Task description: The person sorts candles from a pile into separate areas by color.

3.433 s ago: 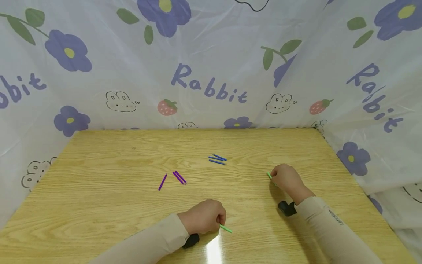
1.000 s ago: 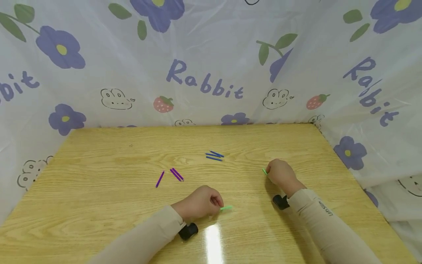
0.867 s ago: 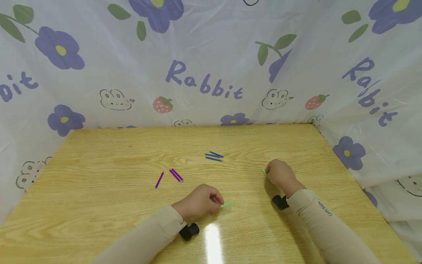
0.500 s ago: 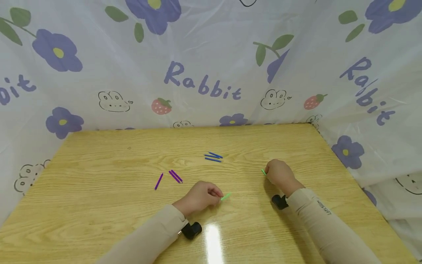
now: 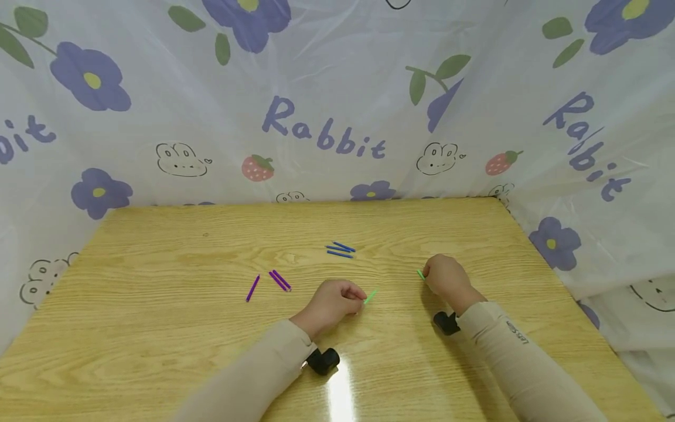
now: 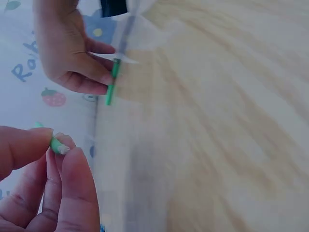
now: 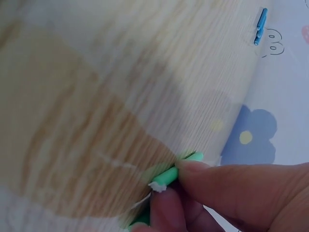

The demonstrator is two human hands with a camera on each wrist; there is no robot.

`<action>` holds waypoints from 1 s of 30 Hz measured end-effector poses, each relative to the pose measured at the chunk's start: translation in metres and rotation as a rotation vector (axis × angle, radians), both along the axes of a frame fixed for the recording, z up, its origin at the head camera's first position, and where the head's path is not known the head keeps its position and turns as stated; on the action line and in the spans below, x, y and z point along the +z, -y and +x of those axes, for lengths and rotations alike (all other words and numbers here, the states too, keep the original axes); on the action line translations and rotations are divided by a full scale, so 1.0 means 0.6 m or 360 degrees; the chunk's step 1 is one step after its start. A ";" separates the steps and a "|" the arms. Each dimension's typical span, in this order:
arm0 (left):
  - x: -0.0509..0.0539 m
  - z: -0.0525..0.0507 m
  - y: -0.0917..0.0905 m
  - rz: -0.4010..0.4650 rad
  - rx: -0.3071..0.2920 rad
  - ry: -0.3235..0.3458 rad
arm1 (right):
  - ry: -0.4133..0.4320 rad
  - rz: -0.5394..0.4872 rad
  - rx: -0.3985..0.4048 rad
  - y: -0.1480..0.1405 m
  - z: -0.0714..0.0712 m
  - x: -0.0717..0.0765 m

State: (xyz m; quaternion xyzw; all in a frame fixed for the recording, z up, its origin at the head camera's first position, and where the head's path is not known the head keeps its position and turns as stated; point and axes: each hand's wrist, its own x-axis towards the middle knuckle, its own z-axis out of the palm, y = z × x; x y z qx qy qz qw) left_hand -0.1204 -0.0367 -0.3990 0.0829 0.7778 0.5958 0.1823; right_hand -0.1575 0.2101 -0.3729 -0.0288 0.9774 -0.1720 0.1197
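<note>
In the head view my left hand (image 5: 333, 305) pinches a slim green stick (image 5: 371, 296) between thumb and fingertips, over the middle of the table. Its white ragged end shows close up in the left wrist view, where the stick (image 6: 58, 144) is tilted. To the right, my right hand (image 5: 448, 282) pinches another slim green stick (image 5: 420, 274) low at the tabletop. This stick (image 7: 168, 176) also has a white ragged end in the right wrist view. Below it a second green piece (image 7: 139, 221) shows, mostly hidden by the fingers.
Three blue sticks (image 5: 340, 250) lie together toward the back of the wooden table (image 5: 158, 351). Left of the left hand are two purple sticks (image 5: 280, 281) side by side and a single purple stick (image 5: 253, 288). A printed white curtain (image 5: 221, 105) hangs behind the table.
My left hand has moved forward and right toward the right hand, and its green stick has turned to point up and away. The right hand keeps nearly the same place.
</note>
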 end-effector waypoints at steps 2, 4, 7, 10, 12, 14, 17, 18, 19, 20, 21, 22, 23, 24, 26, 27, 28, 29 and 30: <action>0.002 -0.002 -0.007 0.0049 0.0031 0.0011 | -0.0004 0.0001 0.0002 0.000 0.000 -0.001; 0.003 -0.003 -0.013 0.0086 0.0065 0.0025 | -0.0012 0.0006 0.0005 0.000 0.001 0.000; 0.006 -0.007 -0.023 0.0145 0.0105 0.0050 | -0.0016 0.0005 -0.0004 -0.001 0.002 -0.001; 0.008 -0.011 -0.033 0.0197 0.0142 0.0088 | -0.0009 0.0006 -0.0015 -0.001 0.002 -0.001; 0.008 -0.013 -0.038 0.0220 0.0166 0.0108 | -0.0003 0.0006 -0.0016 -0.001 0.001 -0.001; 0.009 -0.015 -0.042 0.0228 0.0193 0.0120 | -0.0003 0.0015 -0.0008 -0.001 0.000 -0.001; 0.007 -0.018 -0.049 0.0246 0.0229 0.0121 | -0.0006 0.0022 0.0001 -0.001 -0.001 -0.002; 0.007 -0.019 -0.051 0.0251 0.0239 0.0118 | -0.0002 0.0022 -0.0001 -0.001 -0.001 -0.003; 0.006 -0.019 -0.054 0.0259 0.0250 0.0115 | -0.0003 0.0020 -0.0003 -0.002 -0.001 -0.003; 0.006 -0.021 -0.056 0.0265 0.0257 0.0111 | -0.0002 0.0016 -0.0005 -0.002 -0.001 -0.003; 0.005 -0.022 -0.058 0.0273 0.0264 0.0113 | -0.0004 0.0014 -0.0003 -0.002 -0.001 -0.003; 0.004 -0.023 -0.061 0.0277 0.0271 0.0116 | -0.0005 0.0012 -0.0005 -0.002 -0.002 -0.004; 0.004 -0.024 -0.063 0.0281 0.0276 0.0122 | -0.0007 0.0010 -0.0006 -0.003 -0.002 -0.004; 0.003 -0.026 -0.065 0.0288 0.0280 0.0129 | -0.0011 0.0009 -0.0005 -0.003 -0.002 -0.004; 0.002 -0.028 -0.070 0.0300 0.0285 0.0155 | -0.0023 0.0010 0.0001 -0.003 -0.003 -0.005; 0.002 -0.029 -0.073 0.0305 0.0287 0.0171 | -0.0031 0.0012 0.0006 -0.003 -0.004 -0.004; 0.001 -0.029 -0.075 0.0310 0.0288 0.0183 | -0.0033 0.0008 0.0005 -0.004 -0.004 -0.005; 0.001 -0.030 -0.078 0.0314 0.0288 0.0197 | -0.0037 0.0008 0.0006 -0.004 -0.004 -0.005; 0.001 -0.031 -0.080 0.0321 0.0288 0.0208 | -0.0038 0.0008 0.0004 -0.004 -0.004 -0.006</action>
